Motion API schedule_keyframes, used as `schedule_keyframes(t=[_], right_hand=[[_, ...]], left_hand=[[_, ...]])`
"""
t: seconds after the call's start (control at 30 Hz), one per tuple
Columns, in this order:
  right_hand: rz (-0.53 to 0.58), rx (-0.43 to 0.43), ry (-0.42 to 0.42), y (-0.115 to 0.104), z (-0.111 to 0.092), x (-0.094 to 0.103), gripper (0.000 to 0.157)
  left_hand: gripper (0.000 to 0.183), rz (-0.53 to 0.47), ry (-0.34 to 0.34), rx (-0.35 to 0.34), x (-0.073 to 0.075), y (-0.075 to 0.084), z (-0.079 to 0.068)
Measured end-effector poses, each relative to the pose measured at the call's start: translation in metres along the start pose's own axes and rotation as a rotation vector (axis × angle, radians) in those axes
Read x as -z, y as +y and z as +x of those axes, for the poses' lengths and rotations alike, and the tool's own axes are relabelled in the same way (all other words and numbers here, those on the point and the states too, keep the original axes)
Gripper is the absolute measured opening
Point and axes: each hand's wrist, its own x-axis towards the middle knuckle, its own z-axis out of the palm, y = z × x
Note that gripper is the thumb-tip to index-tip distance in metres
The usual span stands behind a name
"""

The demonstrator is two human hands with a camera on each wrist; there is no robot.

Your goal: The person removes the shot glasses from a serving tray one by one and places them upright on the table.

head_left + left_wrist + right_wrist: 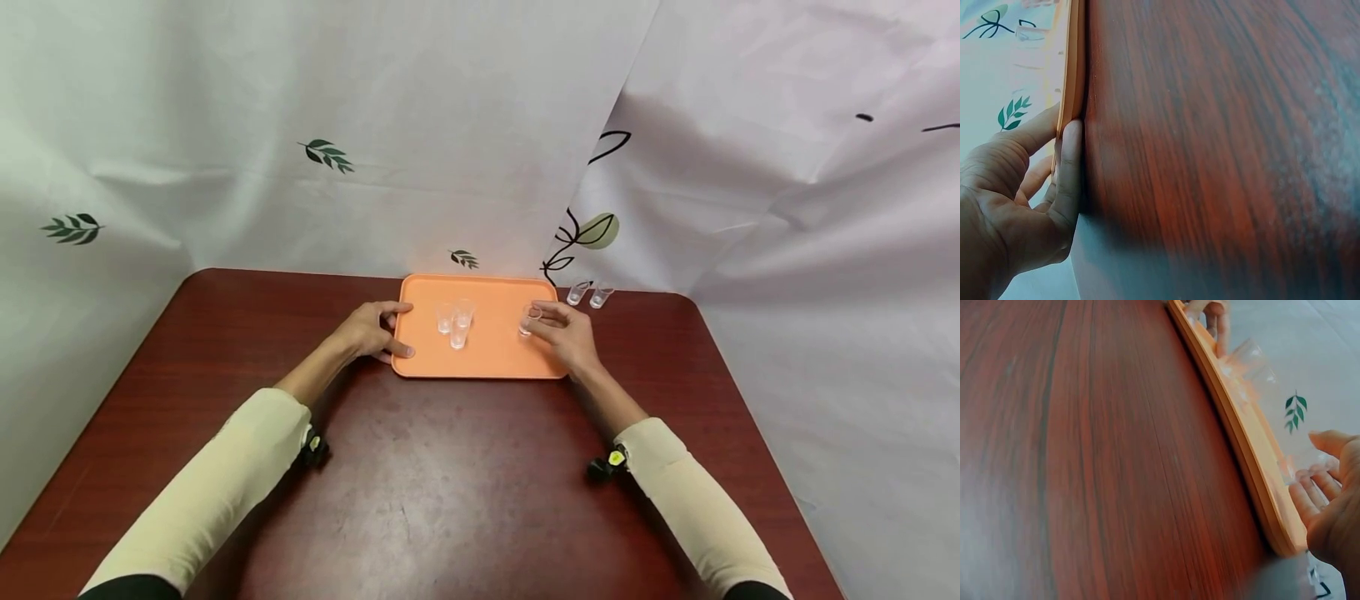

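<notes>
An orange tray (495,362) lies near the table's back edge. My left hand (367,329) grips its left end, with thumb and fingers spread along the rim; the left wrist view shows the left hand (1029,194) around the tray edge (1072,62). Grouped left of the tray's middle stand three small clear plastic cups (458,335). At the tray's right side my right hand (566,333) pinches another clear cup (525,322) between thumb and fingers. In the right wrist view, the right hand (1335,494) partly surrounds that cup over the tray (1254,469).
Two more clear cups (598,297) stand on the table behind the tray's right corner, close to the curtain. A white curtain (420,167) with leaf prints hangs along the back and sides. The dark reddish wooden table (450,483) stretches in front of the tray.
</notes>
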Motion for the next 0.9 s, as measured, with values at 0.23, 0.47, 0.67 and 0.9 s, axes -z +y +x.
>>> schedule_keyframes(t=[0.23, 0.47, 0.67, 0.9], right_hand=[[0.046, -0.031, 0.039, 0.004, -0.002, 0.019, 0.049], [0.044, -0.006, 0.088, 0.006, -0.003, 0.039, 0.051], [0.038, 0.016, 0.116, 0.006, 0.000, 0.058, 0.049], [-0.006, -0.001, 0.161, 0.007, 0.004, 0.079, 0.051]], left_hand=[[0.099, -0.008, -0.004, 0.001, 0.000, 0.000, -0.002], [0.098, -0.011, -0.003, -0.001, -0.002, -0.004, 0.001], [0.098, -0.014, 0.000, -0.002, -0.002, -0.004, 0.002], [0.099, -0.013, 0.001, 0.001, -0.001, -0.003, 0.002]])
